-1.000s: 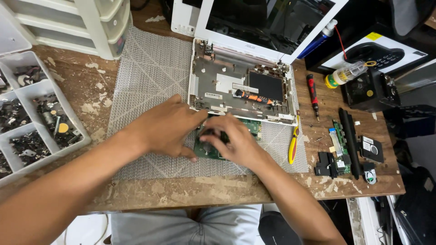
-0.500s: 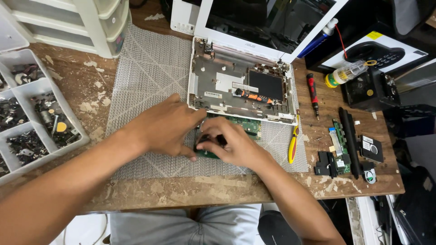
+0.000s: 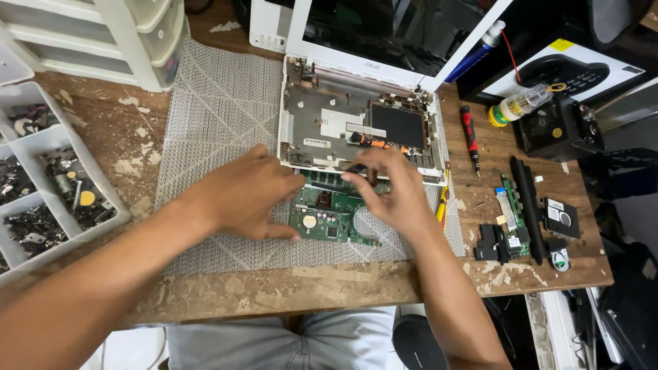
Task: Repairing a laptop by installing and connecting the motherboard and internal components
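A green circuit board (image 3: 327,216) lies on the grey mat (image 3: 219,130), just in front of an opened white laptop base (image 3: 343,127). My left hand (image 3: 240,195) rests flat on the mat and holds the board's left edge with the thumb. Over the board's far right part, my right hand (image 3: 391,192) pinches a thin dark part (image 3: 356,168) at the board's top edge between thumb and forefinger. The laptop's screen (image 3: 384,27) stands tilted up behind the base.
A white parts organiser (image 3: 51,178) with small metal pieces sits at the left. White drawers (image 3: 103,34) stand at the back left. A red-handled screwdriver (image 3: 470,130), yellow-handled tool (image 3: 443,199), loose boards and black parts (image 3: 528,212) lie at the right.
My right hand has lifted off the middle of the board and moved up and right to its top edge, uncovering most of the board. My left hand stayed in place.
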